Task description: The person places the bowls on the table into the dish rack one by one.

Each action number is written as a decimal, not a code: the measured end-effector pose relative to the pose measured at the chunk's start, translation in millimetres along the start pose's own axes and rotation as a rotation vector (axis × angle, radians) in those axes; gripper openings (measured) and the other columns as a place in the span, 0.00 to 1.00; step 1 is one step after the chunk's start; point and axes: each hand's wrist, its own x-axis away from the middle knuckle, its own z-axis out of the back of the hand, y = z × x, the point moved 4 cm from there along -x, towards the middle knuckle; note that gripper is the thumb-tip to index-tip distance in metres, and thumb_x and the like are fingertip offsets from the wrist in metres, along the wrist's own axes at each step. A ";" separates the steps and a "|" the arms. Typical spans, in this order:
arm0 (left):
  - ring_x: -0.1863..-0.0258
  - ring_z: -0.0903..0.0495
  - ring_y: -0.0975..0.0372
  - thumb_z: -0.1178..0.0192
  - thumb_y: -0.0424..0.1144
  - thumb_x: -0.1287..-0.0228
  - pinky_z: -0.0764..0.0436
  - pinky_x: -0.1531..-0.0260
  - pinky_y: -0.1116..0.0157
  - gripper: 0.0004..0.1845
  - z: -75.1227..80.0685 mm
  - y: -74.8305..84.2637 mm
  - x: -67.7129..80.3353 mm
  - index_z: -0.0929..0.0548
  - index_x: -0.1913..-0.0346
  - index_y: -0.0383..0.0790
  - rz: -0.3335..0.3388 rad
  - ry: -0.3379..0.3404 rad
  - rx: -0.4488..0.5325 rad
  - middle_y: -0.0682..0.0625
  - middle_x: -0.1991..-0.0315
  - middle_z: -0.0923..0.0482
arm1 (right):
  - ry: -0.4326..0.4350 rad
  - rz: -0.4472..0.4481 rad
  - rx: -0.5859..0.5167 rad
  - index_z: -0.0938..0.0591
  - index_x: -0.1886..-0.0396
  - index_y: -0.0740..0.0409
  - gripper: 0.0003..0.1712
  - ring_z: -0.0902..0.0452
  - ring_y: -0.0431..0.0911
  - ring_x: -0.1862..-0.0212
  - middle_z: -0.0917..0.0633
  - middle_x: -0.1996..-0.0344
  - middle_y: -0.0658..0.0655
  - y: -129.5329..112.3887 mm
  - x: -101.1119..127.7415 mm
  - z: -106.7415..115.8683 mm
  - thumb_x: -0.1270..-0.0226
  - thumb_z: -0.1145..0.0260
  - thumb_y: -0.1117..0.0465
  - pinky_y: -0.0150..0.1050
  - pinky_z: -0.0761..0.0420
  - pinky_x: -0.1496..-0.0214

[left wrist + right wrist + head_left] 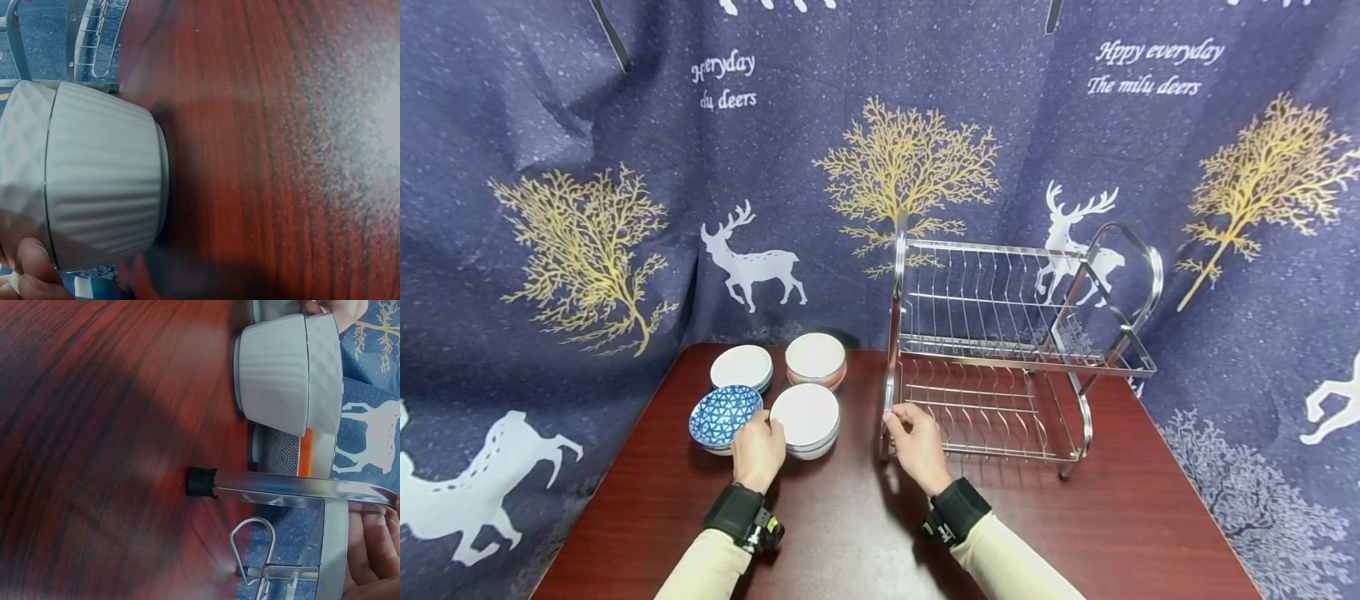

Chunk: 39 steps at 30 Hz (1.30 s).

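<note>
My left hand (759,452) is between a blue-and-white patterned bowl (726,415) and a stack of white bowls (806,417). Its thumb and finger pinch a pale rim in the left wrist view, apparently the patterned bowl's right edge. Ribbed sides of the white stack (106,175) fill the left of that view, close by the fingertips. My right hand (917,446) grips the front left post of a two-tier metal dish rack (992,364). In the right wrist view, the fingers (375,540) curl behind the rack's shiny frame, above its black foot.
Behind the front bowls stand a white-lined bowl stack (741,367) and another with an orange side (816,358). Everything rests on a reddish-brown wooden table (842,533). A dark blue cloth (850,75) printed with deer and trees hangs behind the table.
</note>
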 end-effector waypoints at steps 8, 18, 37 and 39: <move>0.67 0.20 0.38 0.46 0.32 0.38 0.25 0.65 0.45 0.11 7.5 6.8 0.8 0.18 0.59 0.27 0.000 0.039 0.043 0.38 0.75 0.19 | 0.000 -0.013 -0.006 0.17 0.65 0.55 0.03 0.22 0.44 0.79 0.17 0.77 0.52 -0.3 0.4 0.5 0.35 0.35 0.61 0.33 0.22 0.74; 0.74 0.23 0.47 0.46 0.30 0.38 0.25 0.68 0.48 0.11 15.1 19.6 4.2 0.18 0.58 0.27 -0.013 0.068 0.088 0.48 0.83 0.29 | -0.019 -0.042 -0.075 0.17 0.63 0.58 0.04 0.20 0.58 0.78 0.17 0.76 0.57 0.0 1.1 0.5 0.34 0.36 0.62 0.35 0.22 0.79; 0.79 0.26 0.52 0.44 0.29 0.41 0.29 0.76 0.54 0.08 25.1 51.4 16.9 0.17 0.61 0.32 -0.144 0.123 0.150 0.51 0.84 0.30 | 0.031 -0.090 -0.062 0.17 0.63 0.53 0.06 0.21 0.41 0.69 0.17 0.73 0.48 -8.0 5.0 10.6 0.37 0.34 0.58 0.37 0.20 0.67; 0.81 0.29 0.53 0.43 0.29 0.41 0.30 0.78 0.56 0.08 25.9 56.0 18.2 0.17 0.60 0.32 -0.155 0.123 0.152 0.52 0.85 0.31 | 0.028 -0.096 -0.064 0.17 0.63 0.53 0.06 0.21 0.43 0.69 0.17 0.73 0.49 -10.6 5.4 12.4 0.36 0.34 0.56 0.36 0.21 0.67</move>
